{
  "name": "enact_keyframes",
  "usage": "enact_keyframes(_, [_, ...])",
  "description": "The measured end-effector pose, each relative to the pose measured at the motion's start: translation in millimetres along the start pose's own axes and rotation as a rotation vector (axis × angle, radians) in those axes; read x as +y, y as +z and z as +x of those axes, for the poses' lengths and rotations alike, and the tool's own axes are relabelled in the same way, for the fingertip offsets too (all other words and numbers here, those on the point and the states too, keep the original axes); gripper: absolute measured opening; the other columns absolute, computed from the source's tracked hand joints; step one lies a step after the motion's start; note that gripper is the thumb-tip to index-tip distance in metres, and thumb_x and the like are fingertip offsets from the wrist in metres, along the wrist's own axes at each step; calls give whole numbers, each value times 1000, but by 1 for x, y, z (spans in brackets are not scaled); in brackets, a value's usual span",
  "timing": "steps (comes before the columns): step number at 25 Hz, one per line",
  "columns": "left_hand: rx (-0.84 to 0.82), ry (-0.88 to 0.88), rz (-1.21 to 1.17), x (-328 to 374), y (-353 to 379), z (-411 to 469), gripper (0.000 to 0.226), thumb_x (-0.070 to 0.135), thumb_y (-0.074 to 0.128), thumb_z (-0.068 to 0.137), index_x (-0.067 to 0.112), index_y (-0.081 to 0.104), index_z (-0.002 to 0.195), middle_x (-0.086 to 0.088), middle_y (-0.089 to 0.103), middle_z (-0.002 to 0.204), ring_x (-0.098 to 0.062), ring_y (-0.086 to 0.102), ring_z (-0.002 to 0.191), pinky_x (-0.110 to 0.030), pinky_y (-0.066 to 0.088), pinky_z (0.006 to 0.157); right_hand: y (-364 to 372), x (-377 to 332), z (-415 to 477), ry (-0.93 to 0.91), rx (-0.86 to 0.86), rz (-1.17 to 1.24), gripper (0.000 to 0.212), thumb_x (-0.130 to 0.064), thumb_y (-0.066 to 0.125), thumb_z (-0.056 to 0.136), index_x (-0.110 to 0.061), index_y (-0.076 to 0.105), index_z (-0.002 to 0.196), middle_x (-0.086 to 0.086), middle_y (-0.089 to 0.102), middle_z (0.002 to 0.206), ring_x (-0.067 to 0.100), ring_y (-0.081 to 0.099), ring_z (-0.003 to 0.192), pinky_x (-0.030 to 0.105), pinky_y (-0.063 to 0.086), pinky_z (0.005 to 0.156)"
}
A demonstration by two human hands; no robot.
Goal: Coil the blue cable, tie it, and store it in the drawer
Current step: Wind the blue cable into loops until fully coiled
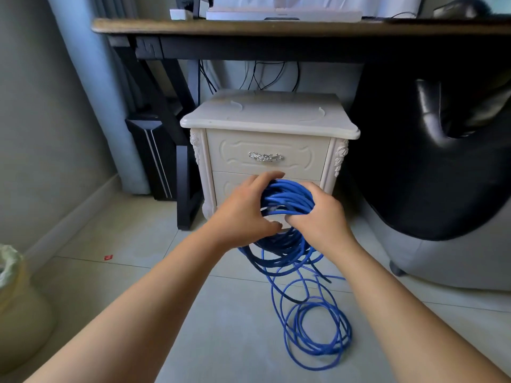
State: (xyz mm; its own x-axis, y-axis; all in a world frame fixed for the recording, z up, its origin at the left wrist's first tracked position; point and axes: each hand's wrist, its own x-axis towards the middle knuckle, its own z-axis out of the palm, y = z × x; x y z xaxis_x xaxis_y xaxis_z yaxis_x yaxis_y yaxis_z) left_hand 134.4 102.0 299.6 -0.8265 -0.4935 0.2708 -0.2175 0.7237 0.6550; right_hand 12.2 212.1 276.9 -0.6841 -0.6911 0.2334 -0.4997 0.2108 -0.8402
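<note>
A bundle of blue cable (287, 199) is held up in front of a cream nightstand (269, 117). My left hand (246, 208) grips the left side of the coil, and my right hand (320, 217) grips its right side with fingers curled through the loops. More blue loops hang below my hands, and a loose pile lies on the tile floor. The nightstand's top drawer (265, 156), with a silver handle, is closed. The lower drawer is mostly hidden behind my hands. Two thin white cable ties (237, 105) lie on the nightstand's top.
A dark wooden desk (249, 27) stands above and behind the nightstand, with black wires hanging under it. A black leather chair (442, 150) crowds the right side. A computer tower (154, 156) stands at the left, and a lined bin (16, 299) sits at the lower left.
</note>
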Motion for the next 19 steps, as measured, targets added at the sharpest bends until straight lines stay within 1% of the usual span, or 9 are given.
enact_keyframes(3, [-34, 55, 233, 12, -4, 1, 74, 24, 75, 73, 30, 42, 139, 6, 62, 113, -13, 60, 96, -24, 47, 82, -9, -6, -8, -105, 1, -93, 47, -16, 70, 67, -39, 60, 107, -10, 65, 97, 15, 62, 88, 40, 54, 81])
enact_keyframes(4, [-39, 68, 244, 16, -6, 3, 63, 24, 74, 74, 27, 48, 131, 7, 66, 103, -13, 62, 90, -25, 48, 77, -12, -7, -10, -128, 0, -102, 47, -16, 69, 67, -40, 60, 107, -10, 65, 98, 15, 62, 88, 40, 54, 80])
enact_keyframes(6, [-21, 74, 200, 20, -9, 1, 32, 17, 69, 74, 22, 57, 104, 8, 65, 80, -13, 60, 72, -22, 43, 62, -16, -12, -16, -140, 3, -78, 47, -15, 69, 66, -41, 60, 104, -11, 64, 98, 13, 62, 88, 40, 53, 81])
enact_keyframes(7, [7, 63, 158, 19, -9, -1, 23, 14, 66, 74, 19, 57, 94, 8, 62, 72, -9, 57, 64, -20, 40, 56, -16, -15, -19, -144, 1, -59, 46, -17, 69, 67, -41, 59, 104, -12, 65, 96, 12, 63, 87, 39, 54, 80])
enact_keyframes(9, [66, 10, 42, 14, -9, -6, 15, 10, 65, 74, 17, 56, 84, 6, 59, 64, -6, 50, 55, -19, 37, 51, -18, -23, -24, -120, -19, -22, 45, -21, 73, 69, -41, 55, 105, -12, 66, 91, 10, 64, 83, 34, 54, 77])
enact_keyframes(11, [119, -80, -108, 4, -10, -12, 15, 5, 65, 73, 15, 60, 83, 4, 59, 62, -6, 48, 51, -23, 42, 54, -19, -27, -26, -43, -97, 36, 48, -25, 78, 71, -42, 54, 109, -13, 67, 94, 7, 67, 83, 29, 55, 78])
enact_keyframes(14, [178, -240, -354, -4, -16, -13, 16, -1, 63, 76, 13, 63, 84, 3, 57, 62, -7, 49, 48, -31, 53, 59, -25, -31, -27, 133, -231, 169, 54, -26, 82, 72, -36, 56, 118, -8, 70, 106, 10, 70, 92, 35, 56, 88])
enact_keyframes(17, [238, -338, -553, -8, -20, -7, 18, -3, 61, 77, 15, 62, 78, 4, 52, 56, -11, 46, 48, -33, 55, 60, -28, -37, -22, 275, -307, 355, 45, -23, 76, 80, -27, 57, 120, 5, 72, 102, 19, 71, 81, 34, 58, 65])
enact_keyframes(19, [278, -396, -651, -13, -19, 0, 15, -3, 59, 76, 12, 59, 76, 2, 49, 56, -15, 45, 50, -34, 52, 60, -24, -37, -15, 296, -321, 403, 50, -27, 78, 78, -28, 54, 122, 7, 71, 94, 20, 70, 77, 34, 57, 62])
